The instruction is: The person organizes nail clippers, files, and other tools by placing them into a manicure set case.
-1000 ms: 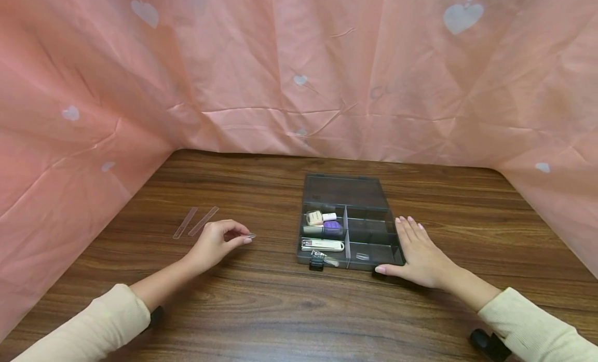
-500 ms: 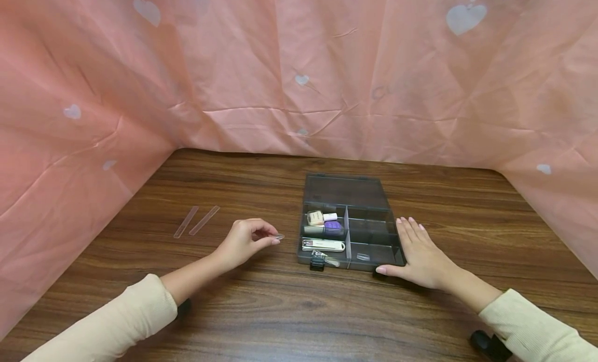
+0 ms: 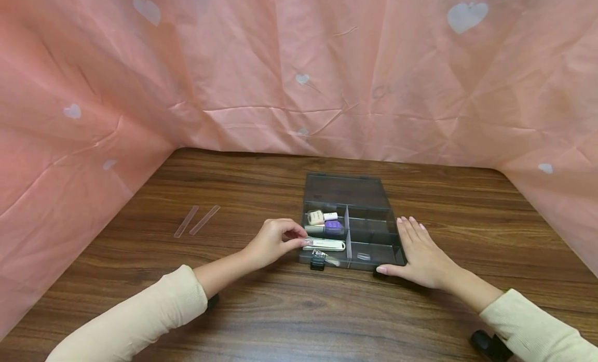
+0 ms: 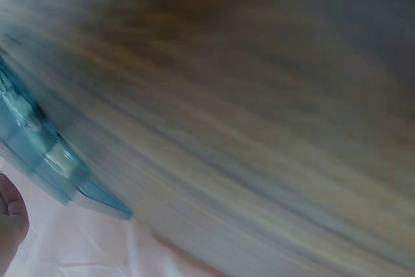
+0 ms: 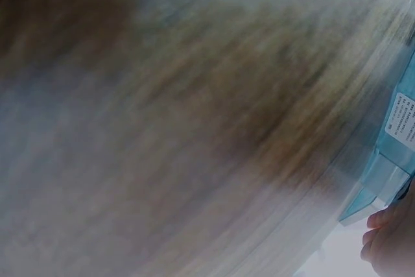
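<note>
In the head view my left hand (image 3: 275, 243) is at the left edge of a dark see-through divided box (image 3: 369, 265), thumb and index finger pinching a small clear false nail, hardly visible now. Flat along the box's right side lies my right hand (image 3: 427, 258), fingers straight, thumb at the front corner. The box's left compartments hold nail polish bottles (image 3: 315, 217), a white-handled nail clipper (image 3: 327, 245) and a smaller clipper (image 3: 333, 260). Small clear pieces like false nails (image 3: 363, 256) lie in the front right compartment. The left wrist view catches only fingers (image 4: 13, 212) beside the blurred box.
Two clear flat strips (image 3: 204, 220) lie on the wooden table (image 3: 261, 320) to the left. The box's lid (image 3: 343, 188) lies back behind it. A pink curtain (image 3: 299, 92) closes off the back and sides. A white label (image 5: 402, 120) shows on the box in the right wrist view.
My left hand has travelled right across the table, from near the clear strips to the box's left edge, carrying the pinched false nail. The right hand has stayed against the box.
</note>
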